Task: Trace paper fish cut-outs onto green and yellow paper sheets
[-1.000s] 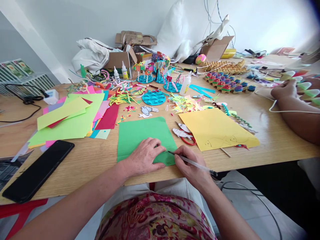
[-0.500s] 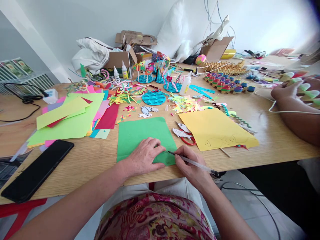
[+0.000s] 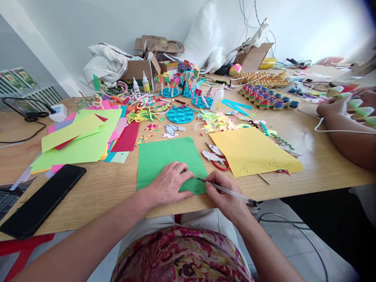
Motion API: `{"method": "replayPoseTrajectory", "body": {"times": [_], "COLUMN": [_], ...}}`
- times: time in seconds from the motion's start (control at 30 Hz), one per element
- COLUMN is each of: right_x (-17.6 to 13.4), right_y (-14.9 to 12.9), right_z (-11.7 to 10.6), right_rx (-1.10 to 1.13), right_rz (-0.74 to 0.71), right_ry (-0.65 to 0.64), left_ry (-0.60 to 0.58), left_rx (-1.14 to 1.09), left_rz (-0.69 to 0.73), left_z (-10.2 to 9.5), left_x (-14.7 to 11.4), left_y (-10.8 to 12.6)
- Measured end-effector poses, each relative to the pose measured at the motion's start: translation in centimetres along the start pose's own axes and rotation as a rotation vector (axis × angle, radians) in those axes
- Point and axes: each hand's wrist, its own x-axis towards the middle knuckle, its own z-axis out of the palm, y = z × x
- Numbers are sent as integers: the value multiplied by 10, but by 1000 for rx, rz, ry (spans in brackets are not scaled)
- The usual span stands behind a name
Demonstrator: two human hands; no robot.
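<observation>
A sheet of green paper [image 3: 167, 156] lies in front of me at the table's near edge. My left hand [image 3: 172, 182] rests on it, fingers spread and thumb apart. My right hand [image 3: 225, 192] grips a pen [image 3: 229, 191] with a clear barrel, its dark tip touching the green paper near its right side. Faint drawn lines show by the tip. Just beyond my right hand are white fish cutouts [image 3: 213, 156] lying over red-handled scissors [image 3: 225, 166]. A yellow sheet [image 3: 255, 150] with pencilled fish outlines lies to the right.
Stacked coloured paper [image 3: 79, 137] and a black phone [image 3: 44, 199] lie on the left. Paper scraps [image 3: 219, 121], a blue disc [image 3: 180, 114], glue bottles [image 3: 217, 98] and painted egg cartons [image 3: 266, 98] spread behind. Another person's arm [image 3: 343, 133] reaches in at right.
The view has shifted very slightly. Both hands stay in almost the same place, with the pen tip still on the green paper.
</observation>
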Motion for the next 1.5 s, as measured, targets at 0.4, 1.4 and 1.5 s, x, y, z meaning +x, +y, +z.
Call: {"method": "replayPoseTrajectory", "body": {"times": [0.4,1.4,1.5], "right_x": [-10,-5,-4], "right_y": [-1,-4,-4], "right_z": [-6,12,13], "right_rx": [109,-2,-9], "right_rz": [-7,-135,-143], "right_ry": [146,-42,-37], "left_ry": [1,-62,-49], "left_rx": [-11,-104,-104], "left_rz": [-3,7,15], "left_z": [-1,-10,-8], "left_x": [-1,-5,-6], "left_y": [0,-3,-4]}}
